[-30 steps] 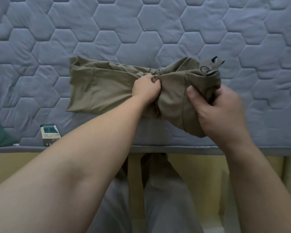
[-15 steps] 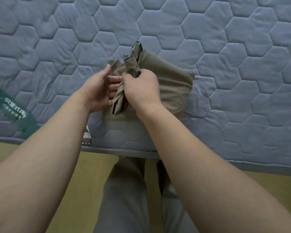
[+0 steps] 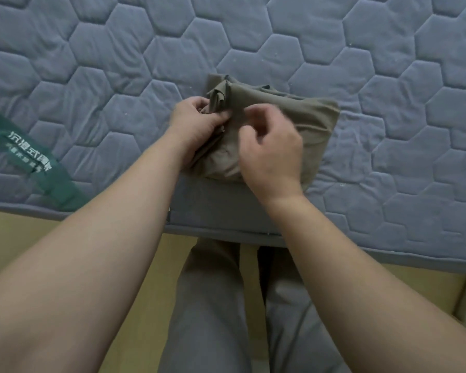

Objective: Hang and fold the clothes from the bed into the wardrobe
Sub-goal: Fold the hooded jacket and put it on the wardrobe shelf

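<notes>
**White lettering on the green band of the mattress**

The writing stands on a dark green band (image 3: 24, 149) that runs slantwise across the quilted grey-blue mattress (image 3: 361, 76) at the left edge of the view and reaches down to the mattress's near border. The band carries two rows of white Chinese characters, set along its length and therefore tilted to the viewer. The upper row is the larger, of about five characters. Its first three appear to read 沉浸式, and the remaining ones cannot be made out with certainty. The lower row, just beneath, is of much smaller characters, too fine and blurred to be read.
</notes>
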